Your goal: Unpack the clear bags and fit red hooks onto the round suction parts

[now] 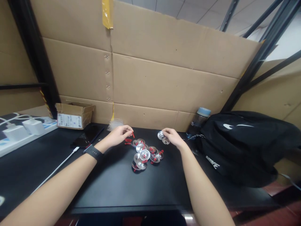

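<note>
Several small silver metal discs with red cords (145,155) lie in a loose pile on the black table (113,185). My left hand (119,135), with a dark watch on the wrist, is closed in a pinch on a short red cord (133,135) at the upper left of the pile. Just below its fingertips rest more red cords (128,140). To the right of the pile, my right hand (172,136) pinches a silver disc (161,135) above the table; a second disc (166,141) shows under its fingers.
A small open cardboard box (70,121), a dark phone (87,136) with a white cable and a power strip (28,133) are at the left. At the right stand a bottle (197,122) and a black bag (240,147). Cardboard panels (164,75) rise behind.
</note>
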The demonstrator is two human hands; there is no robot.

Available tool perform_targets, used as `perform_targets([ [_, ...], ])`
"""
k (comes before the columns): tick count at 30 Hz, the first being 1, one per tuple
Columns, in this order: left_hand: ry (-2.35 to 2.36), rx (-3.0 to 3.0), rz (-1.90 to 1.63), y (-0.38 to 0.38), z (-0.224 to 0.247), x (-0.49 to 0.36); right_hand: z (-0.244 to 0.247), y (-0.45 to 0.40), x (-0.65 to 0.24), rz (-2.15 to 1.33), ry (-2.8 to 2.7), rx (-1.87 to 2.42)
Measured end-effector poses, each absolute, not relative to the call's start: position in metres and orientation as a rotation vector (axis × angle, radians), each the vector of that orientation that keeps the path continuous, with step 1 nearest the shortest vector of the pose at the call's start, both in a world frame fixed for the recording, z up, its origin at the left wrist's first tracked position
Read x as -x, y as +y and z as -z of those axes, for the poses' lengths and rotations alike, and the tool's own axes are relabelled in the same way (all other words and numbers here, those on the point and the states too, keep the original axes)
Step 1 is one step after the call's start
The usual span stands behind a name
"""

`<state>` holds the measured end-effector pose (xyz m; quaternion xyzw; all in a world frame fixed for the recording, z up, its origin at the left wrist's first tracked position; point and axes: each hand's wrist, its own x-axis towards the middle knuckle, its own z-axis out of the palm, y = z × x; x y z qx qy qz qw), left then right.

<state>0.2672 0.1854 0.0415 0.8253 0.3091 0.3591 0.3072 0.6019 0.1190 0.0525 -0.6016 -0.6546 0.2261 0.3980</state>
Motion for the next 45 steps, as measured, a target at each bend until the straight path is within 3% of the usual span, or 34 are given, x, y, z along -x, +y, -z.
perform_targets([
  [9, 0.854, -2.309, -0.795, 0.206, -0.029, -0.244, -0.016, 0.137, -0.643, -0.357, -1.635, 1.911],
  [18, 0.883, -2.340, -0.615, 0.211, -0.026, -0.237, -0.022, 0.131, -0.618, -0.085, -1.625, 2.080],
  [24, 0.879, -2.414, -0.574, 0.209, -0.031, -0.237, -0.032, 0.125, -0.570, 0.004, -1.861, 1.832],
  [29, 0.838, -2.571, -0.759, 0.202, -0.032, -0.242, -0.034, 0.115, -0.525, -0.230, -2.184, 1.370],
  [45, 0.784, -2.583, -0.636, 0.201, -0.024, -0.250, -0.025, 0.121, -0.523, -0.091, -2.216, 1.485],
])
